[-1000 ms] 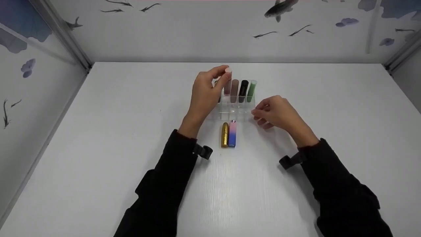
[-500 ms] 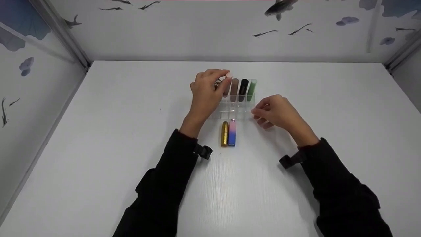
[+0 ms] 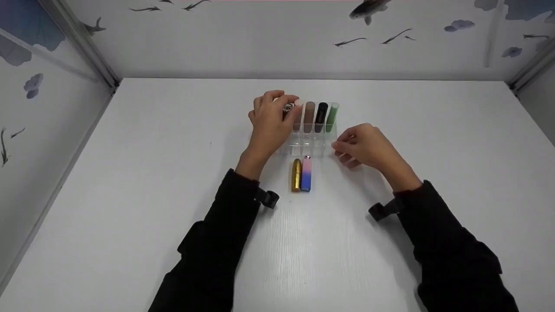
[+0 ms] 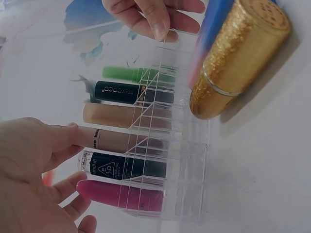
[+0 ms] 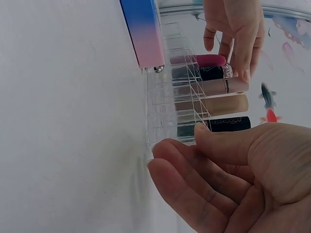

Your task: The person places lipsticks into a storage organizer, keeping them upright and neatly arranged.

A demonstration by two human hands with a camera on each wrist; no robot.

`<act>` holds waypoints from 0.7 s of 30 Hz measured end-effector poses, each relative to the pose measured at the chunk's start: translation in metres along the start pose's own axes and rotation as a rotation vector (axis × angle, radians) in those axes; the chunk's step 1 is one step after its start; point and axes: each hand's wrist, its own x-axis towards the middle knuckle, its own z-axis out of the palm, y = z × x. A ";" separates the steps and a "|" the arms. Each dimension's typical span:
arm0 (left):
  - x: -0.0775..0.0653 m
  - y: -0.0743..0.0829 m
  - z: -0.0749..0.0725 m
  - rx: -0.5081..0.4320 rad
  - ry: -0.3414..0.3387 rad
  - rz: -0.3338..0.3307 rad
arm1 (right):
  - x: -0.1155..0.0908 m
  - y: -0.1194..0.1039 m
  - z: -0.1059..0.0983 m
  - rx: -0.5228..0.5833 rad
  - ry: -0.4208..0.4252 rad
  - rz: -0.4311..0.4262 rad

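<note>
A clear lipstick holder stands on the table, with a row of tubes upright in its back slots. My left hand pinches the top of a pale pinkish lipstick tube, whose lower part sits inside a slot. Beside that tube are a black one with a clear patterned cap and a magenta one, near my left fingers. On its other side stand a tan tube, a black tube and a green tube. My right hand holds the holder's right front corner between thumb and fingers.
A gold lipstick and a pink-to-blue lipstick lie side by side on the white table, just in front of the holder. Printed white panels rise behind the table and at its sides.
My left hand has come down with the pale tube, which has sunk from above the row into its slot. The right hand stays at the holder's corner.
</note>
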 end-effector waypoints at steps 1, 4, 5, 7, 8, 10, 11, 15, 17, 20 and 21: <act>0.000 0.000 0.000 0.003 -0.001 -0.001 | 0.000 0.000 0.000 0.000 -0.001 0.002; -0.001 -0.001 0.001 0.010 -0.005 -0.002 | 0.000 0.000 0.000 -0.004 -0.003 0.005; -0.001 -0.001 0.001 0.010 -0.007 -0.003 | 0.000 0.000 -0.001 -0.004 -0.005 0.005; -0.001 -0.002 0.002 0.010 -0.006 -0.008 | 0.000 0.000 -0.001 -0.004 -0.008 0.008; 0.000 -0.002 0.002 0.008 -0.006 -0.009 | 0.000 -0.001 -0.001 -0.004 -0.010 0.009; 0.000 -0.002 0.002 0.006 -0.002 -0.017 | 0.000 -0.001 -0.001 -0.004 -0.015 0.014; 0.000 -0.002 0.002 0.010 -0.001 -0.019 | 0.000 -0.001 -0.001 -0.005 -0.017 0.016; 0.001 -0.001 0.001 0.022 -0.002 -0.024 | 0.000 -0.001 -0.001 -0.010 -0.007 -0.006; 0.001 -0.001 0.001 0.027 -0.002 -0.025 | -0.001 0.000 -0.001 -0.014 0.002 -0.024; 0.000 -0.001 0.001 0.027 -0.001 -0.029 | -0.001 0.001 0.000 -0.017 0.010 -0.037; 0.000 -0.001 0.001 0.027 0.000 -0.029 | -0.001 0.001 0.000 -0.016 0.010 -0.036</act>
